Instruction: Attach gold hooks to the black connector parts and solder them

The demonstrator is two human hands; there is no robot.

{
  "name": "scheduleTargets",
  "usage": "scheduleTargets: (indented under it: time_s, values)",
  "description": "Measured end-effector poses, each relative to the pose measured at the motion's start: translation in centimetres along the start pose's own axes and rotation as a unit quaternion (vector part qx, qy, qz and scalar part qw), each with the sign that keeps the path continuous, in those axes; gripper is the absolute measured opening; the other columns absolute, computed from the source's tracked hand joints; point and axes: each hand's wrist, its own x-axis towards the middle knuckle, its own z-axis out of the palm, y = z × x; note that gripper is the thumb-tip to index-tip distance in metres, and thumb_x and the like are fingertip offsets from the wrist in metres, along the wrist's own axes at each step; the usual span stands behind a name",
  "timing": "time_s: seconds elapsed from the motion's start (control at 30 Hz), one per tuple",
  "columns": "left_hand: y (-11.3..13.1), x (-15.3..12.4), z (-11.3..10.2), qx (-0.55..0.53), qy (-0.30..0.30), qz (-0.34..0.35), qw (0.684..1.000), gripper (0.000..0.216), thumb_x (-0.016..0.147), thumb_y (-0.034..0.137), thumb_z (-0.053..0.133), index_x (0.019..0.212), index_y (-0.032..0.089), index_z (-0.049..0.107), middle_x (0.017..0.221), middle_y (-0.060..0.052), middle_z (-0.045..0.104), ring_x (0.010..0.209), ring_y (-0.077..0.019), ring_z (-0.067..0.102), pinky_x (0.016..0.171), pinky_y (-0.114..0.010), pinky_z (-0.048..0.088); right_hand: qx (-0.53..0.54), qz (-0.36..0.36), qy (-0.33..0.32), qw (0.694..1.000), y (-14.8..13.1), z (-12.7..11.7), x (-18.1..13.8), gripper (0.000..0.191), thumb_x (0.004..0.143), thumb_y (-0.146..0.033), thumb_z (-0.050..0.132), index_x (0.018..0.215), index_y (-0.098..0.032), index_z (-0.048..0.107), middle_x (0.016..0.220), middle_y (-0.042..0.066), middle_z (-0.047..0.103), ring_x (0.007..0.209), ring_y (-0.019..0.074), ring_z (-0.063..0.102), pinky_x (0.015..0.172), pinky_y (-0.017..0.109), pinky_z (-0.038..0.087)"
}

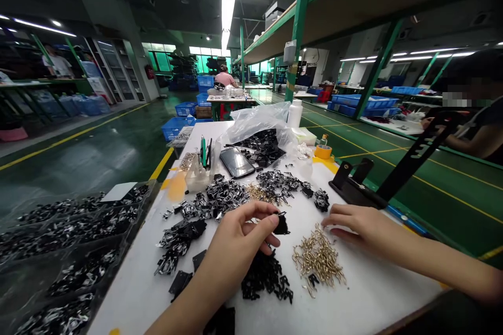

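My left hand (pixel 247 230), in the middle of the table, is closed, pinching a small flat black plate (pixel 282 224) between thumb and fingers. My right hand (pixel 356 224) hovers at the right edge of a pile of small gold pins (pixel 318 256). Its fingers are bent and slightly apart, with nothing visible between them. Below the left hand lies a heap of small black clips (pixel 267 280), partly covered by that hand. Black-and-silver assembled pieces (pixel 178 243) are heaped to its left, and more silver metal parts (pixel 220 196) lie beyond it.
A phone (pixel 237 162), a plastic bag (pixel 259 120) of black parts, a white bottle (pixel 294 113) and orange tape (pixel 323 152) stand farther back. A black metal fixture (pixel 357 186) with a long lever is at the right. Part-filled trays (pixel 145 204) are at the left. Co-workers sit nearby.
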Motion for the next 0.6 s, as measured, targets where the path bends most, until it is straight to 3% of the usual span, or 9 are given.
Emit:
scheduleTargets:
  time_s: [0.13,0.27,0.37,0.47,0.6]
  values:
    - [0.0,0.0,0.1,-0.082,-0.009,-0.039,0.996,0.022,0.081,0.030,0.062,0.097,0.014,0.058,0.065,-0.001,0.063,0.061,-0.0129,0.063,0.063,-0.025,0.052,0.046,0.003,0.001,0.999,-0.2,0.7,0.7,0.018,0.089,-0.017,0.041,0.084,-0.022,0.057,0.085,0.005,0.061,0.068,0.0167,0.059,0.060,0.028,0.043]
    - [-0.3,0.3,-0.3,-0.165,-0.013,-0.054,0.985,0.018,0.080,0.031,0.063,0.087,0.015,0.060,0.073,-0.002,0.063,0.067,-0.0127,0.064,0.069,-0.026,0.053,0.087,0.009,0.034,0.996,-1.2,-1.4,2.2,0.013,0.089,-0.021,0.042,0.081,-0.022,0.052,0.074,0.003,0.057,0.062,0.0166,0.052,0.057,0.029,0.035]
    - [-0.6,0.5,-0.7,-0.139,0.001,-0.052,0.989,0.027,0.076,0.040,0.066,0.073,0.015,0.057,0.075,-0.001,0.060,0.066,-0.0130,0.064,0.068,-0.028,0.053,0.155,0.010,0.087,0.984,-2.9,-3.2,5.1,0.008,0.088,-0.025,0.045,0.082,-0.023,0.049,0.067,0.000,0.052,0.057,0.0143,0.043,0.055,0.028,0.029]
    - [-0.9,0.7,-1.0,-0.102,0.033,-0.036,0.994,0.027,0.072,0.035,0.072,0.073,0.016,0.053,0.075,0.001,0.058,0.070,-0.0142,0.064,0.070,-0.029,0.052,0.280,0.006,0.123,0.952,-4.6,-3.3,8.3,0.006,0.088,-0.025,0.046,0.083,-0.023,0.046,0.069,-0.001,0.052,0.060,0.0133,0.044,0.057,0.028,0.032]
    - [-1.1,0.5,-0.9,-0.099,0.063,-0.011,0.993,0.030,0.066,0.025,0.076,0.085,0.016,0.055,0.094,-0.001,0.054,0.065,-0.0095,0.057,0.067,-0.030,0.053,0.498,-0.001,0.071,0.864,-5.8,-0.9,10.2,0.014,0.089,-0.034,0.047,0.084,-0.021,0.044,0.066,-0.002,0.052,0.056,0.0117,0.051,0.045,0.022,0.037]
